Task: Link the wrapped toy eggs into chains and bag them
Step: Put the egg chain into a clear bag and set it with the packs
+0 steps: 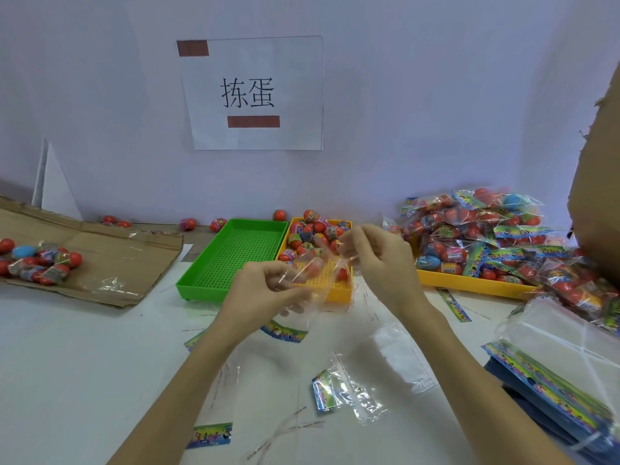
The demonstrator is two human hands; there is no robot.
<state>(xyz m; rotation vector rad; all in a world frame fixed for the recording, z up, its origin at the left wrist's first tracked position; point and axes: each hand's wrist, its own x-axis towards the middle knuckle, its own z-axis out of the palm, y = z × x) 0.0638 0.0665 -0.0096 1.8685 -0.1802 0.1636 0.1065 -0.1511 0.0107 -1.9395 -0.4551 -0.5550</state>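
My left hand [265, 290] and right hand [372, 256] both pinch 1 clear plastic bag [310, 280], held above the table [84, 364] before the yellow tray [335, 293] of wrapped toy eggs [312, 229]; beside it lies an empty green tray [231, 260]; filled bags [476, 229] pile at right.

Trays: one green [235, 256], two yellow [339, 292]. Cardboard sheet [110, 260]: one. Sign [253, 92]: one.
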